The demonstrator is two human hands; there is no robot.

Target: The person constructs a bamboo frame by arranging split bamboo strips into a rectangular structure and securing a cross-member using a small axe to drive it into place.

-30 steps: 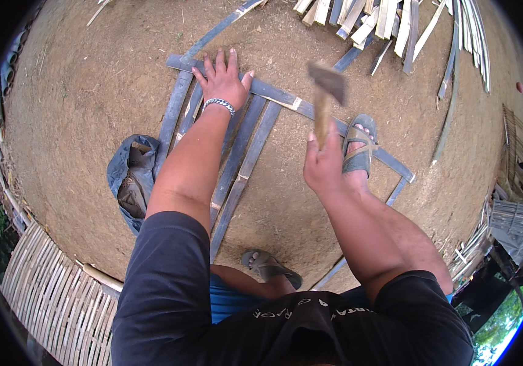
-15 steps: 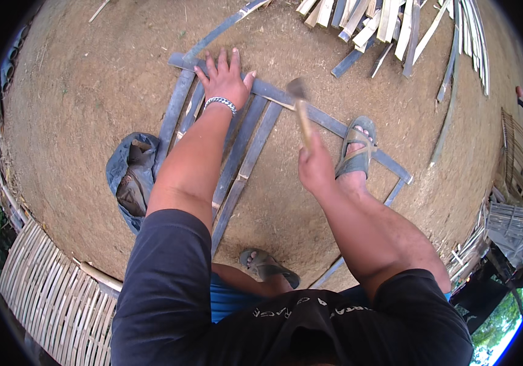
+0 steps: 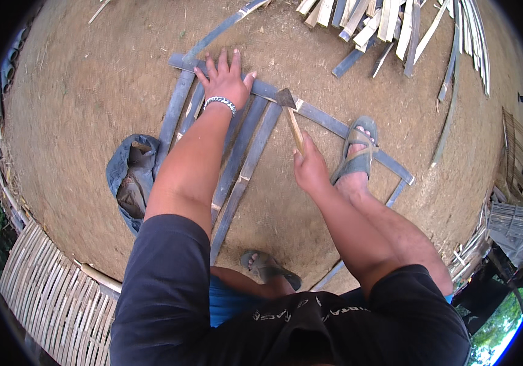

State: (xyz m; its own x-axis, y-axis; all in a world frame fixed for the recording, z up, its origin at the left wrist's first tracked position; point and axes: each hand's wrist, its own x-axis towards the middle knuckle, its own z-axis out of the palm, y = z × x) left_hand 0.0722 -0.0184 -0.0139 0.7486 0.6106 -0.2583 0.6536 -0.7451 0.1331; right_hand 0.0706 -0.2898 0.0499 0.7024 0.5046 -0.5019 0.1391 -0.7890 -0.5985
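Note:
My left hand (image 3: 226,82) lies flat with fingers spread on a dark bamboo crosspiece (image 3: 325,120), near its left end. Several bamboo slats (image 3: 235,161) run from this crosspiece toward me, side by side with narrow gaps. My right hand (image 3: 311,166) is closed round the wooden handle of a hammer (image 3: 286,99). The dark metal head is at the crosspiece, over the end of the rightmost slat of the group; whether it touches I cannot tell. My sandalled right foot (image 3: 357,146) stands on the crosspiece, right of the hammer.
A dark cloth bag (image 3: 132,177) lies open left of the slats. Split bamboo strips (image 3: 383,30) are heaped at the far side, with long thin ones (image 3: 455,55) beside them. A woven bamboo panel (image 3: 54,293) is at lower left. My other sandalled foot (image 3: 267,268) is on the dirt.
The hammer has come down and slightly left onto or close to the crosspiece, my right hand moving with it. My left hand has stayed in place.

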